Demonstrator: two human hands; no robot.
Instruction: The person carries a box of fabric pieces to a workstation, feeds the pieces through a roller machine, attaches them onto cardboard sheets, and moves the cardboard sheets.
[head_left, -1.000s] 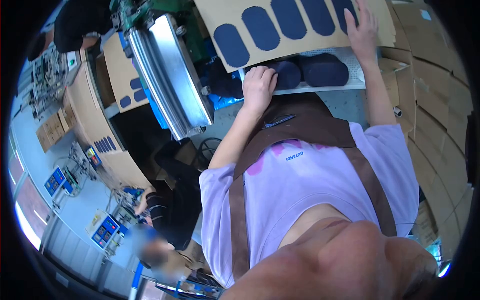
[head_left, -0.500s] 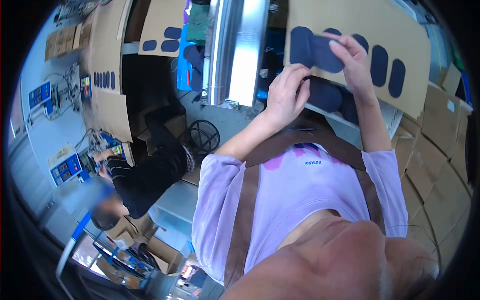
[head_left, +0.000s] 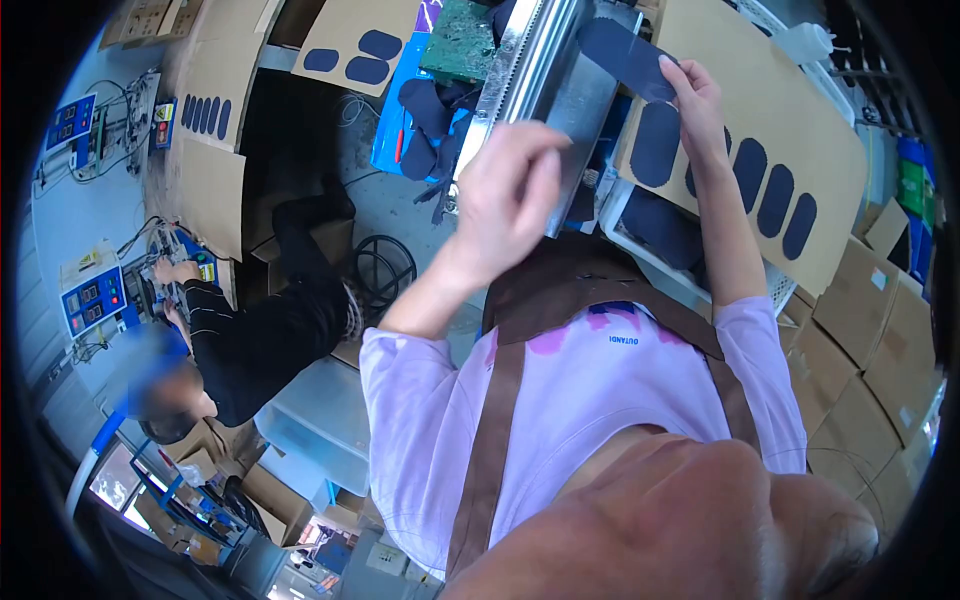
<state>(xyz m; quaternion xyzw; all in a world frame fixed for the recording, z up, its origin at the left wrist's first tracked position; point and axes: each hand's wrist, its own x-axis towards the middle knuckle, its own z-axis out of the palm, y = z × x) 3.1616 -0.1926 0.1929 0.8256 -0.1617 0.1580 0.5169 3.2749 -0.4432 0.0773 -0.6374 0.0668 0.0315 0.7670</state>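
My right hand (head_left: 697, 98) pinches the edge of a dark navy oblong fabric pad (head_left: 622, 52) with rounded ends. The pad reaches left over the metal bed of a long silvery machine (head_left: 537, 62). Slightly blurred, my left hand (head_left: 505, 200) is raised in front of the machine's near end. Its fingers are loosely bent, the thumb stands apart, and nothing shows between them. Below my right hand, a similar pad (head_left: 655, 145) lies on a cardboard sheet (head_left: 795, 130), with several more in a row to the right.
More dark pads (head_left: 668, 228) fill a white tray under the cardboard. Left of the machine are a green block (head_left: 462, 42) and loose dark pieces on a blue surface. A co-worker in black (head_left: 270, 335) sits at the left. Cardboard boxes (head_left: 850, 310) are stacked at the right.
My left hand has let go of the pad and moved down and left. My right hand has lifted the pad off the cardboard toward the machine. The whole view has tilted.
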